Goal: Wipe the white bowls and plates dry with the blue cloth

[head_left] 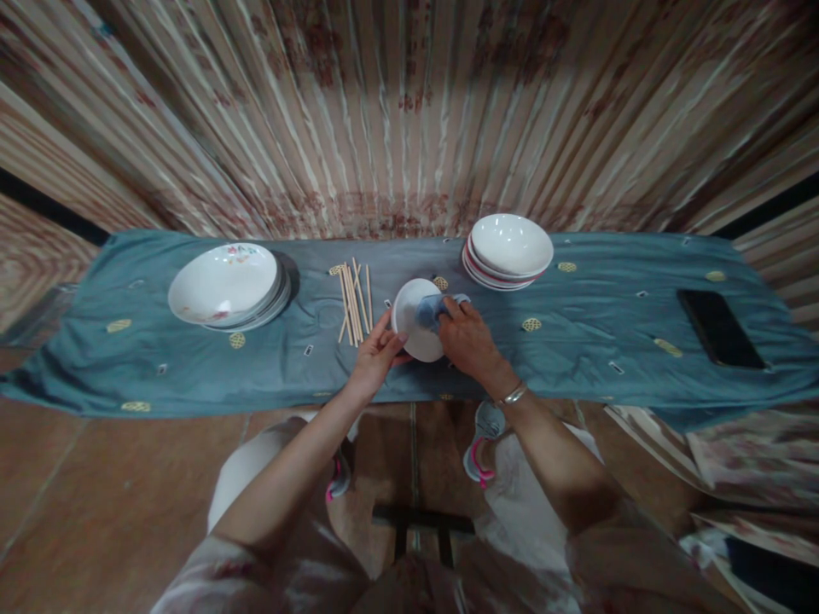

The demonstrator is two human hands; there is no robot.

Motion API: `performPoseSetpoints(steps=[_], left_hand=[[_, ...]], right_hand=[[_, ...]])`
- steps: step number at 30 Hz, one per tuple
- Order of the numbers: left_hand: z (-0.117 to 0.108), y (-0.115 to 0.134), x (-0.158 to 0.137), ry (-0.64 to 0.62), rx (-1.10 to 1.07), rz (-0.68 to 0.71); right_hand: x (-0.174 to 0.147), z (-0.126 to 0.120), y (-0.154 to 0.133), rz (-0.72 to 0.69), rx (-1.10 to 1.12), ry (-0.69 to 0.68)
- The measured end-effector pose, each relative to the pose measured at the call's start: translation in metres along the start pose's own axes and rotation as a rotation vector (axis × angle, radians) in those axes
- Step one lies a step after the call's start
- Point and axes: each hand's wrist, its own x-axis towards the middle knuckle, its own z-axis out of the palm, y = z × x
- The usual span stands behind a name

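My left hand (379, 351) grips the near left rim of a white bowl (407, 314), thumb on the rim and fingers around its outside. The bowl is tilted, its inside facing me. My right hand (470, 338) is closed on a light blue cloth (431, 310) pressed against the inside of the bowl on its right. Just left of the bowl lie several wooden chopsticks (353, 298) in a loose bunch. Behind it to the right stands a stack of white bowls (512, 246), some with a red band.
A stack of white plates (223, 286) with flower prints is at the left of the table. A black phone (720, 328) lies at the right. The blue-green tablecloth (595, 341) hangs over the edges. A pleated curtain (384, 128) rises behind the table.
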Motion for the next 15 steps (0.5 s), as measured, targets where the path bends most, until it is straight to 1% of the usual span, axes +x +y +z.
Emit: performPoseSetpoints(steps=[3, 6, 10, 15], left_hand=[[0.0, 0.0, 0.0, 0.006, 0.001, 0.0], [0.001, 0.001, -0.001, -0.006, -0.01, -0.002], [0.002, 0.002, -0.001, -0.016, -0.014, 0.007], [0.002, 0.002, -0.002, -0.02, -0.007, 0.005]], right_hand=[[-0.001, -0.004, -0.004, 0.045, -0.087, -0.03], [-0.001, -0.009, -0.007, 0.024, -0.116, -0.074], [-0.001, -0.018, -0.012, -0.014, -0.114, -0.135], [0.001, -0.026, -0.018, 0.015, -0.061, -0.174]])
